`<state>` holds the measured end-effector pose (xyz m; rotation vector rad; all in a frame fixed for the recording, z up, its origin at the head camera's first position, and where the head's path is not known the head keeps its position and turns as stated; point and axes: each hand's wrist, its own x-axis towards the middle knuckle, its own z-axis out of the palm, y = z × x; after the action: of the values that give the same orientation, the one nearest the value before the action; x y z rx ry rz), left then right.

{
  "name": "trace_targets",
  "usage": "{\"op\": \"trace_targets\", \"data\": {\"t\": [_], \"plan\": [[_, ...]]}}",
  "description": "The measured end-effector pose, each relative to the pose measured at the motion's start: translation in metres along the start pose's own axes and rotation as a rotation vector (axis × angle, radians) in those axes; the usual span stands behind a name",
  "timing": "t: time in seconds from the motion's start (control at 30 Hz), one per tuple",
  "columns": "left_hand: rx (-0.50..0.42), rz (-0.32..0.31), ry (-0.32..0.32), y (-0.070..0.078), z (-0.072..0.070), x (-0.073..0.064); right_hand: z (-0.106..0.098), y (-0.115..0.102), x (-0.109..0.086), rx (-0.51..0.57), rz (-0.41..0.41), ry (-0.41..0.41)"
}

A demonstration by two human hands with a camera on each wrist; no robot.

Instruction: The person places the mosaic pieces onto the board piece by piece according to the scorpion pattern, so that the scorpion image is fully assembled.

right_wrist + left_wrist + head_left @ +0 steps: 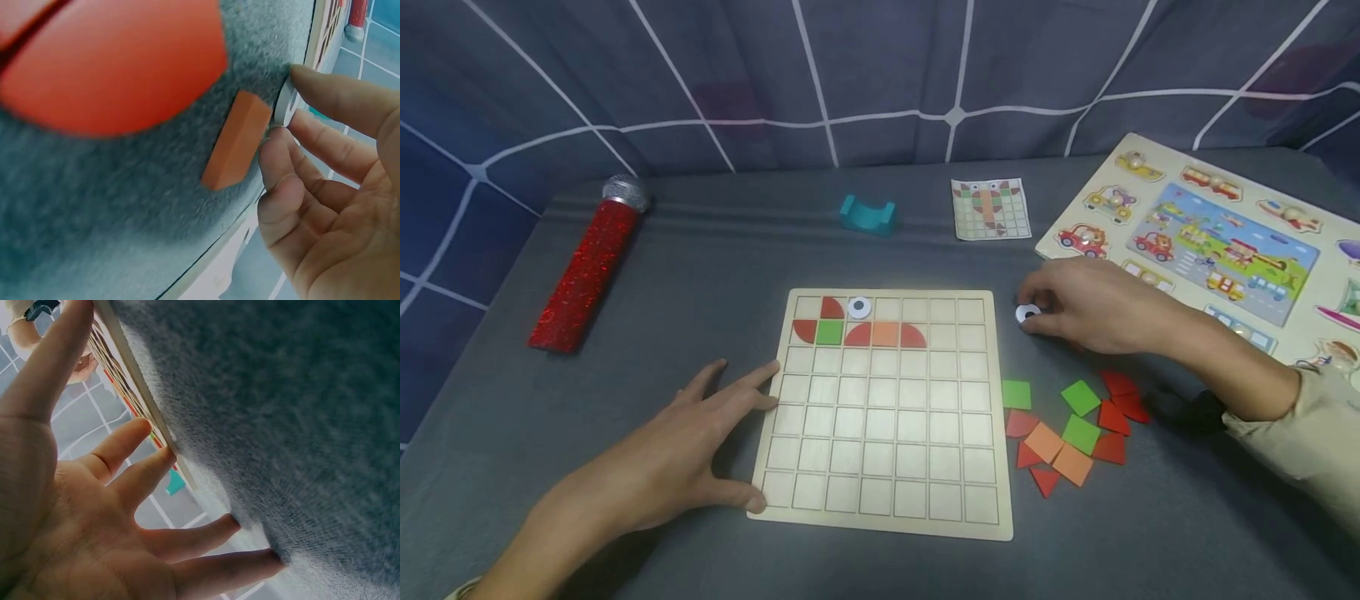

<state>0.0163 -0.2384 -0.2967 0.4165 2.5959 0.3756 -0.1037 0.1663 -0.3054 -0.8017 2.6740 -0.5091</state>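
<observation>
A wooden grid board point(880, 425) lies flat in the middle of the table. In its top two rows sit red quarter-circle pieces point(913, 336), a green square point(829, 332), an orange square point(884, 334) and a round eye piece point(859, 307). Fingers spread, my left hand point(662, 458) touches the board's left edge with thumb and fingertips. To the right of the board, my right hand point(1093, 304) pinches a second eye piece point(1027, 313) between thumb and fingers. In the right wrist view that eye piece point(285, 103) is seen edge-on, close to an orange-brown block point(237, 142).
Loose green, red and orange pieces point(1072, 464) lie right of the board. Behind it are a pattern card point(991, 208) and a teal curved block point(867, 216). A picture puzzle board point(1217, 250) fills the far right; a red glittery microphone point(587, 267) lies at left.
</observation>
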Motion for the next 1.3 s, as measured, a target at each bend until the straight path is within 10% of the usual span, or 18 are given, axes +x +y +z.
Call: {"op": "trace_targets", "data": {"t": [0.77,1.3], "plan": [[0.01,0.012,0.004,-0.001,0.001,0.002,0.015,-0.055,0.047,0.033,-0.265,0.094],[0.011,0.007,0.001,-0.001,0.0,0.001,0.018,-0.069,0.066,0.001,-0.296,0.045]]}}
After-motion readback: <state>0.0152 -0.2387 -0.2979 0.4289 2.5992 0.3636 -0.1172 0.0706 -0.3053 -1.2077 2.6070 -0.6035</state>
